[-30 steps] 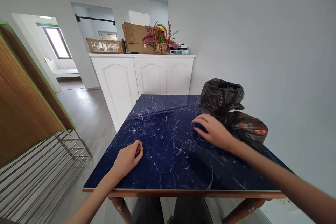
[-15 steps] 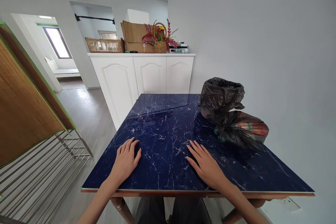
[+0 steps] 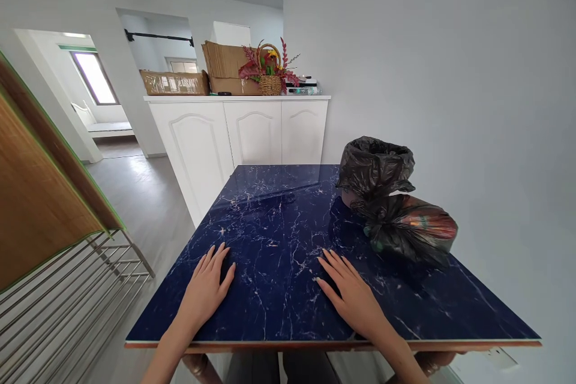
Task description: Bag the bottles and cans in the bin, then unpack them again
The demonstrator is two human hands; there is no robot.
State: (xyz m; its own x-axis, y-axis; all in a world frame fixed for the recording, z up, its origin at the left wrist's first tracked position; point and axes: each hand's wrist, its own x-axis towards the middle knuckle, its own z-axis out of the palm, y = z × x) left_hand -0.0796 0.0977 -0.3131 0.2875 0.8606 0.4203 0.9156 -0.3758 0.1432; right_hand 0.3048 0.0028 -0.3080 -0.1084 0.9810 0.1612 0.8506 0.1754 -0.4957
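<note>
My left hand (image 3: 207, 285) lies flat on the left part of a dark blue, marble-patterned table (image 3: 274, 306), palm down with its thumb apart. On the right side my right hand (image 3: 350, 291) rests the same way, fingers stretched out, holding nothing. Beyond it, near the right wall, sits a black plastic bag (image 3: 407, 231), gathered at its neck, with reddish and green contents showing through. Behind that bag stands a bin (image 3: 375, 165) lined with a black bag folded over its rim. Neither hand touches the bag or the bin.
A white cabinet (image 3: 252, 132) stands past the table's far edge, bearing cardboard boxes (image 3: 175, 83) and a flower basket (image 3: 270, 84). To the left are a metal rack (image 3: 67, 306) and a wooden board (image 3: 40, 192). A plain wall (image 3: 427, 60) borders the right.
The camera view has shifted slightly, so the scene sits a little lower and further left. Both hands stay flat on the table; the bag and the bin have not moved.
</note>
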